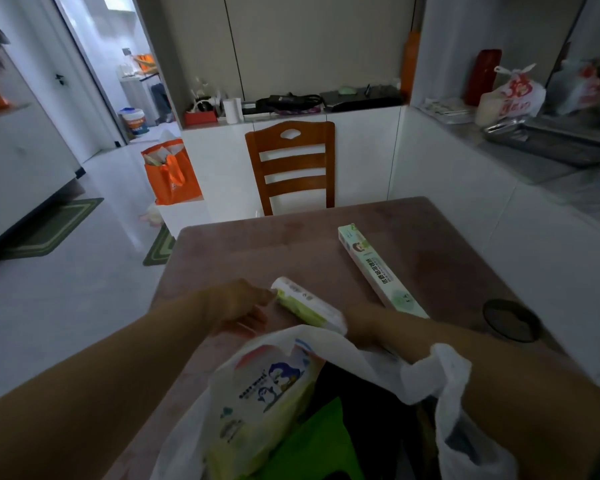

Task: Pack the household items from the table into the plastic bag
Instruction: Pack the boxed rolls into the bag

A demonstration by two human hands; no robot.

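**Getting the roll pack into the bag**

My left hand is at the left end of the small green-and-white roll pack, which lies on the table just beyond the mouth of the white plastic bag. My fingertips touch its end, but the frame is blurred and I cannot tell whether they have closed around it or only rest against it. To do this well, I judge I should take the pack around its middle, not its tip, so it does not swing. Then I would lift it over the near rim and lay it beside the penguin-printed pack, which is already inside.

My right hand is at the bag's far rim, partly hidden by the plastic, so I cannot say how its fingers are set. The bag handle loops over that forearm. It should hold the mouth wide and low.

Further right, the long pale-green box lies diagonally, well clear of the roll pack, with bare tabletop between them. It looks too long to drop in flat, so I expect to stand it on end. A dark round lid sits near the table's right edge, and I should not sweep it off.
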